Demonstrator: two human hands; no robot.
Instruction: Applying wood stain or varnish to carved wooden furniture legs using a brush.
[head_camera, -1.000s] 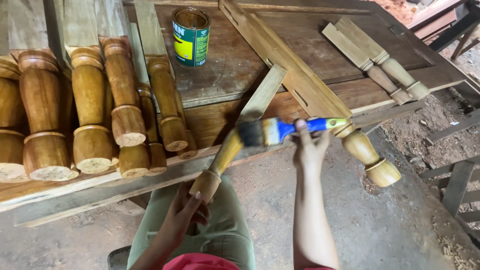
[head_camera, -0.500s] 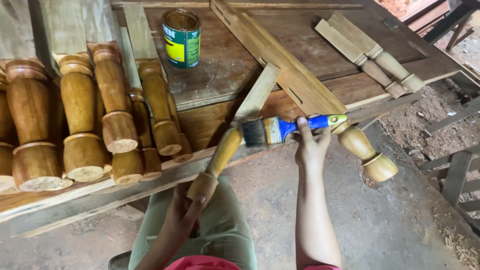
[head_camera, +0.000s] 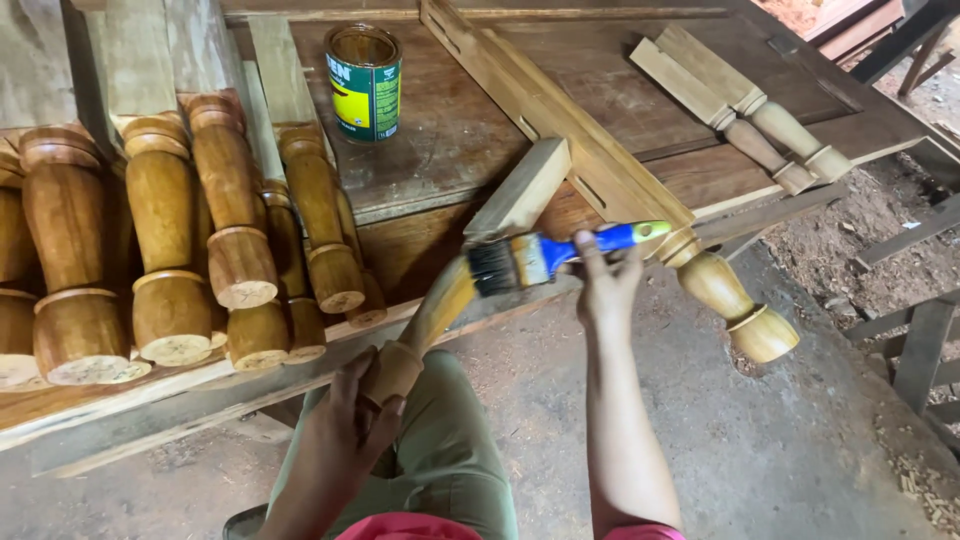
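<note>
The right hand (head_camera: 600, 290) is closed around the blue plastic handle of a flat paintbrush (head_camera: 545, 257), whose dark bristles rest against a turned wooden leg (head_camera: 455, 285). The left hand (head_camera: 350, 425) clasps that leg's round foot, so the piece slopes up from the person's lap to its square, unvarnished upper end, which lies on the edge of the worn plank workbench (head_camera: 450, 150). The leg's middle section shines wet and amber under the bristles.

Left of the held leg, a row of finished legs (head_camera: 200, 240) lies on the bench with their ringed, bulbous feet jutting over its edge; they are glossy and honey-brown, with pale raw end grain. Behind the held leg, farther onto the bench, stands an open tin can (head_camera: 364, 80) with a green and yellow label. Right of the held leg, a pale, bare leg (head_camera: 725, 300) overhangs the bench edge, and beyond it two more unfinished legs (head_camera: 745, 110) lie side by side. Below is rough concrete floor (head_camera: 780, 450), dusted with sawdust.
</note>
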